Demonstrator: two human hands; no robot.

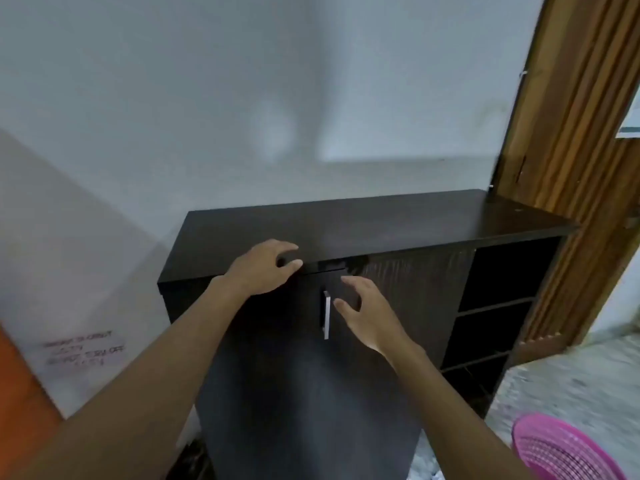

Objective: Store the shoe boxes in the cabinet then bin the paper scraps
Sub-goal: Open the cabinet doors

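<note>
A dark wooden cabinet (346, 223) stands against a pale wall, with open shelves (495, 306) at its right end. Its left door (294, 375) fills the lower middle of the view and looks slightly ajar at the top. No shoe boxes or paper scraps are in view, and whether any box is already inside cannot be told.

Two bare forearms reach in from the bottom corners towards the door. The left hand (263, 268) lies at the front edge of the cabinet top, fingers arched over the surface and thumb at the edge. The blur makes it impossible to tell whether it pinches the edge or only rests there. The right hand (367, 313) hovers palm-inward just right of the slim metal handle (326, 315), holding nothing. Its fingers (351, 282) are spread and gently curved, with the thumb just beside the handle.

The step in hand appears to be working this door. To do it well, the right hand should take the handle squarely and swing it smoothly while the left hand steadies the cabinet, keeping its thumb clear of the gap.

A pink basket (568, 452) sits on the floor at lower right.
</note>
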